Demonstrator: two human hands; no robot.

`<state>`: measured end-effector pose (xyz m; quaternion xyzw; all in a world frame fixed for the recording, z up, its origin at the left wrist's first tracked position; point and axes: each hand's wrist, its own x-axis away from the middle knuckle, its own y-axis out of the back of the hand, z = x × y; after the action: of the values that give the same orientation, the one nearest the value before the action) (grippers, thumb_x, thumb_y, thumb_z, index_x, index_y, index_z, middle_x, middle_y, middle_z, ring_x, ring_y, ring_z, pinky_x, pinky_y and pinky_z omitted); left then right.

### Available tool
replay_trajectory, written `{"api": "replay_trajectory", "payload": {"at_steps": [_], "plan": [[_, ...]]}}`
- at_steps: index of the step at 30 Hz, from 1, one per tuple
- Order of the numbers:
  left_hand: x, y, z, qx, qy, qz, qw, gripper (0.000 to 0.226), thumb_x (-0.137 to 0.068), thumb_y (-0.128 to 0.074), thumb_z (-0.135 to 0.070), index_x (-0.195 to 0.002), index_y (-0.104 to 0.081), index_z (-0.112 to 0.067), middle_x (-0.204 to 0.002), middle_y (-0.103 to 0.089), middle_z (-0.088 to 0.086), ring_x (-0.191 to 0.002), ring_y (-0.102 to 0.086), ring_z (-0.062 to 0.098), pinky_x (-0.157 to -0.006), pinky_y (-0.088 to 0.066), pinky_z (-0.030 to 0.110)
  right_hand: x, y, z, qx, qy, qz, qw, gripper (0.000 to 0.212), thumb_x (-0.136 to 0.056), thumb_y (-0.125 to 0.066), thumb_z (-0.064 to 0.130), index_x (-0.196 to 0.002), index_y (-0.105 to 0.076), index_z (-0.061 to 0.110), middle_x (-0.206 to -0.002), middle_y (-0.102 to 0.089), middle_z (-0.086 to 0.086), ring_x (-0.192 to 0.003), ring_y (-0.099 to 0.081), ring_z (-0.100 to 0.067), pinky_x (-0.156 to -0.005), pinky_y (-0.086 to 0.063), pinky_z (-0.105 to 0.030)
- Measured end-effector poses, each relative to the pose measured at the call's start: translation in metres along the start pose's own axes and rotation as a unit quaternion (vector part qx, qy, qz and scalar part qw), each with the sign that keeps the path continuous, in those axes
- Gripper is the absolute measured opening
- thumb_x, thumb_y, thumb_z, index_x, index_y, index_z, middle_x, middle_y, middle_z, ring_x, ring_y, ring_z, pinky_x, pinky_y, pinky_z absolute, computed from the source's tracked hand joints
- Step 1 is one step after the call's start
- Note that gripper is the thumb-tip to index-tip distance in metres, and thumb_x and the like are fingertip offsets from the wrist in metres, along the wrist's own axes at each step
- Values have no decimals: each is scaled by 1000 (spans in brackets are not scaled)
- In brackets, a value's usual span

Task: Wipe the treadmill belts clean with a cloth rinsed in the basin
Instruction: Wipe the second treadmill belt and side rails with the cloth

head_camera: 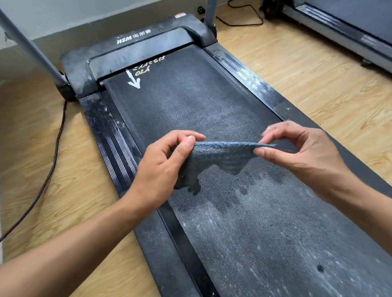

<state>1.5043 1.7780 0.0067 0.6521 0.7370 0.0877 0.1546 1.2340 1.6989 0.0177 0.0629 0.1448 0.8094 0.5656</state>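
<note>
A: Above the belt (211,114), cloth (221,155)?
B: Held stretched. Left hand (161,165) pinches one edge, right hand (301,148) pinches the other.
A: Belt?
B: Dusty, damp patches beneath.

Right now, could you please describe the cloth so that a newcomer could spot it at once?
Find the nearer treadmill, marked HSM, and its dusty black belt. Above the belt's middle, the left hand and right hand pinch the cloth stretched between them. It is the only soft, blue-grey thing, with a ragged hanging edge.
</note>
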Motion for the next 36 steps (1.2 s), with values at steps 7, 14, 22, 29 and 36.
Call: {"api": "replay_trajectory", "payload": {"at_steps": [7, 14, 22, 29, 36], "plan": [[-2, -16, -2, 282, 248, 0, 927, 46, -103, -61, -39, -112, -64, 6, -103, -70, 28, -94, -66, 34, -89, -55, 51, 6, -21, -8, -164, -102, 38, 980, 14, -90, -71, 16, -91, -59, 22, -75, -62, 8, -71, -53, -7, -62, -46, -21], [13, -28, 22, 138, 283, -2, 949, 28, -87, -85, -30, -96, -67, -11, -89, -76, 12, -78, -67, 22, -68, -53, 33, -10, -14, -15, 75, -67, 38, 994, 18, -85, -80, 36, -91, -67, 26, -82, -73, -1, -71, -63, -14, -71, -51, -40], [16, -51, 2, 260, 312, -28, 913, 21, -104, -60, -38, -101, -70, -20, -88, -68, 13, -75, -66, 27, -75, -56, 44, -8, -54, 39, 52, -13, 189, 980, 18, -89, -81, 19, -99, -66, 19, -78, -71, -9, -55, -65, -18, -46, -55, -32], [17, -48, -4, 381, 317, 9, 868, 47, -99, -62, -44, -119, -67, -1, -120, -73, 22, -101, -70, 32, -87, -60, 47, -25, -41, 24, -59, -84, 62, 993, 18, -95, -76, 27, -107, -67, 18, -91, -73, 3, -76, -65, -11, -66, -50, -29], [18, -46, 11, 333, 223, -32, 916, 34, -77, -86, -13, -99, -60, -16, -97, -74, 14, -83, -69, 23, -77, -58, 35, 16, -55, -18, -169, -198, 162, 952, 44, -74, -90, 26, -109, -73, 6, -96, -75, -15, -87, -68, -27, -90, -55, -52]]}}
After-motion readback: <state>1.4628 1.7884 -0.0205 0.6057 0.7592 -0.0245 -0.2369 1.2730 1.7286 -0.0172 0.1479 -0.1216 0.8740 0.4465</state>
